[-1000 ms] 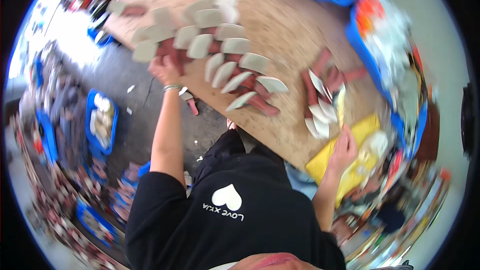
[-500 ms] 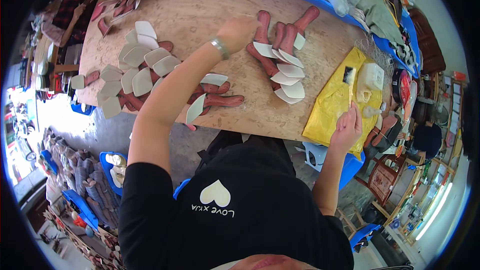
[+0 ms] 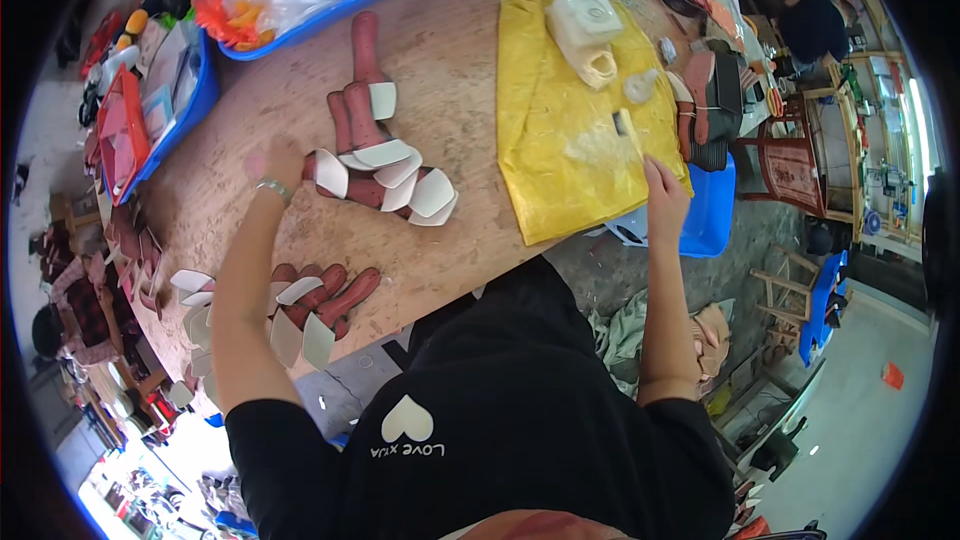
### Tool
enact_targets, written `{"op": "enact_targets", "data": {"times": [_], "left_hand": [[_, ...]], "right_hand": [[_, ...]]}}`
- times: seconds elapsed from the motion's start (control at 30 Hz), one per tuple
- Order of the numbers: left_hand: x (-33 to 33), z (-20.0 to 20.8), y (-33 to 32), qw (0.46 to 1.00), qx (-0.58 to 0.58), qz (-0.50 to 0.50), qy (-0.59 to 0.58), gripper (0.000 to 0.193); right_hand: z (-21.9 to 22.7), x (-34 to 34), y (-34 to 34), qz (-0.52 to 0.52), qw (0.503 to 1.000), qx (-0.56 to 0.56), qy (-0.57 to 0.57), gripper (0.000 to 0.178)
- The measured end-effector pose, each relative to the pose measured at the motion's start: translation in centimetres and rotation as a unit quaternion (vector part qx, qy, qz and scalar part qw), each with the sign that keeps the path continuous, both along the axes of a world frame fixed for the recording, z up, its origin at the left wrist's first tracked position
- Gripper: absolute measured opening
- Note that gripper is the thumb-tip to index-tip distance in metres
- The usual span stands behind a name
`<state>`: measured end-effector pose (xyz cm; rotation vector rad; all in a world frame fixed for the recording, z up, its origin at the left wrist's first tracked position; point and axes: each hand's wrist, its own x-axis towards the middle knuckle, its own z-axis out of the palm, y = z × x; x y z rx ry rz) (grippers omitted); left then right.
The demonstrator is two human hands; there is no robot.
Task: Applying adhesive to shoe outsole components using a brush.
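The two hands were well apart. The right hand (image 3: 666, 195), right of centre in the frame, was closed on the handle of a brush (image 3: 632, 135) with a dark tip, which pointed up and to the left over the yellow sheet (image 3: 530, 140). The left hand (image 3: 280, 160), left of centre, was just beside a pile of white-tipped red soles (image 3: 380, 156) — it was blurred, and whether it gripped anything could not be told. That pile lay on the wooden table (image 3: 450, 45), somewhat above and left of the frame's centre. A second pile (image 3: 318, 292) lay at lower left, partly behind the left forearm (image 3: 245, 290). On the sheet, upper right of centre, was a white jug (image 3: 585, 16) — a small bottle (image 3: 640, 87) lay near it.
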<state>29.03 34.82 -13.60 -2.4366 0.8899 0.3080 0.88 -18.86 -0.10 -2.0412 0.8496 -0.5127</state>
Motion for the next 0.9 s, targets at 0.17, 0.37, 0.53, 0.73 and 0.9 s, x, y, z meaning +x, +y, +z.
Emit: {"op": "enact_targets", "data": {"times": [0.17,0.37,0.53,0.73,0.9], "left_hand": [[-4.6,10.6,2.5,0.946,-0.098,0.277,0.137,0.037],[-14.2,15.8,-4.5,0.357,-0.517,0.662,0.408,0.032],[-19.3,17.7,-15.7,0.181,-0.594,0.643,0.449,0.03],[-21.7,16.9,-26.3,0.15,-0.618,0.574,0.516,0.037],[-22.3,14.0,-32.4,0.112,-0.6,0.568,0.553,0.036]], "right_hand": [[-5.1,7.1,-7.7,0.032,0.998,-0.049,0.031,0.031],[-9.7,14.0,-13.1,0.079,0.973,-0.139,0.168,0.034],[-11.4,16.3,-14.6,0.13,0.944,-0.208,0.22,0.03],[-10.3,13.6,-14.1,0.215,0.872,-0.41,0.159,0.025],[-10.5,9.0,-13.7,0.205,0.905,-0.356,0.113,0.015]]}}
